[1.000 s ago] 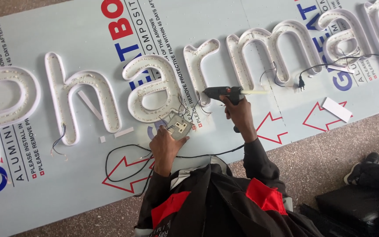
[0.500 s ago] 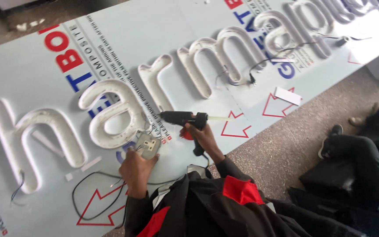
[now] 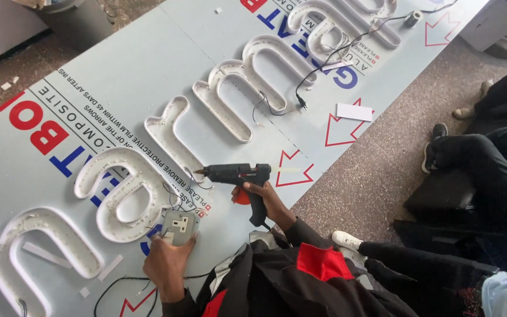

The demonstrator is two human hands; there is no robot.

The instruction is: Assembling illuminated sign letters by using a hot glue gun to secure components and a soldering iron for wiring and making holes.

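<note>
A large pale blue-grey sign panel (image 3: 148, 70) lies flat, crossing from near left to far right. White raised channel letters (image 3: 236, 88) run along it, over red and blue printing with red arrow outlines. A small white rectangle (image 3: 354, 111), perhaps a label, lies at its right edge.

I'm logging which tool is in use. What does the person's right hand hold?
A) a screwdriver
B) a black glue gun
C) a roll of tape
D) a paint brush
B: the right hand grips the handle of a black glue gun, its nozzle pointing toward the white channel letters, while the left hand holds a small grey socket box.
</note>
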